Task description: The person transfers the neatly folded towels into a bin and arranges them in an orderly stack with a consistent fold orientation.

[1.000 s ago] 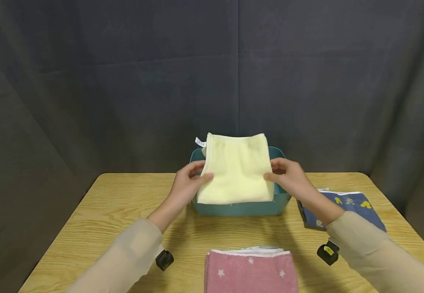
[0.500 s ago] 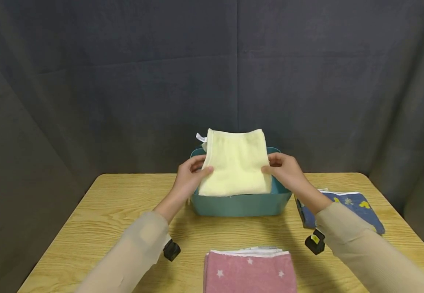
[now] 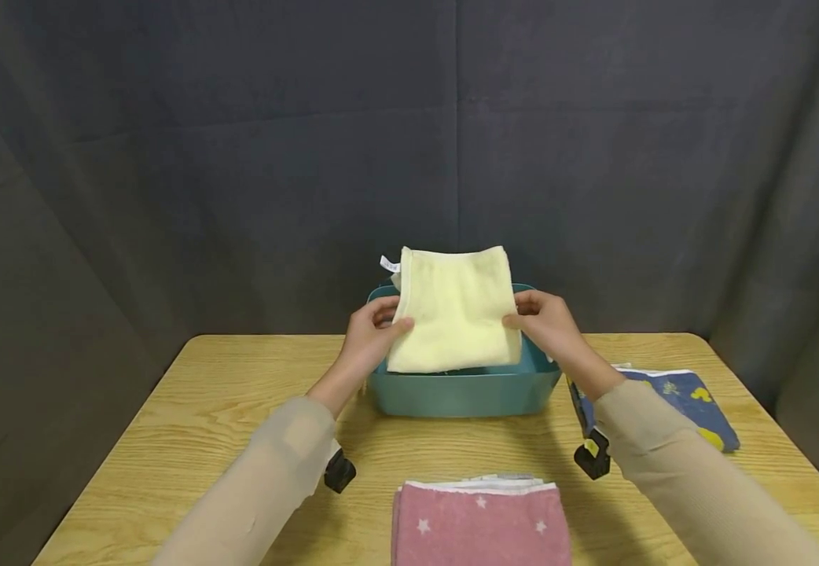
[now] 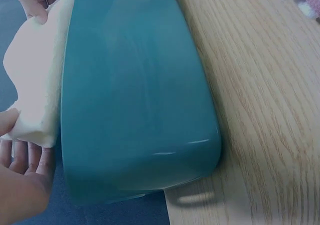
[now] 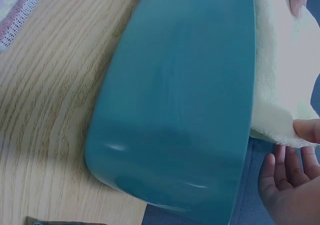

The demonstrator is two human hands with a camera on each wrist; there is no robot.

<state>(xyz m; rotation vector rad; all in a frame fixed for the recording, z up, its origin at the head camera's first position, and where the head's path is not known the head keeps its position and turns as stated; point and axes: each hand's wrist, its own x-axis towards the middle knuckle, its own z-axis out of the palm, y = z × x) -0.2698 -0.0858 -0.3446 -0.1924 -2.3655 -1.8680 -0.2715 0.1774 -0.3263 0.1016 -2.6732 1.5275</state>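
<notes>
A folded pale yellow towel (image 3: 459,314) with a small white tag is held over the teal bin (image 3: 462,395) in the head view. My left hand (image 3: 369,336) pinches its left edge, thumb in front and fingers behind. At the opposite edge my right hand (image 3: 549,322) grips the towel the same way. In the left wrist view the towel (image 4: 37,67) shows just beyond the bin's rim, with my left hand (image 4: 22,185) at its near corner. The right wrist view has my right hand (image 5: 295,185) under the towel's corner. The bin's inside is mostly hidden.
A folded pink towel with white stars (image 3: 482,525) lies at the front of the wooden table (image 3: 240,417). To the right, partly behind my right forearm, is a folded blue patterned towel (image 3: 685,401). A dark curtain (image 3: 409,157) hangs behind the table.
Both hands have moved slightly up in the head view and farther away, carrying the yellow towel over the bin. More of the bin's front wall now shows beneath it.
</notes>
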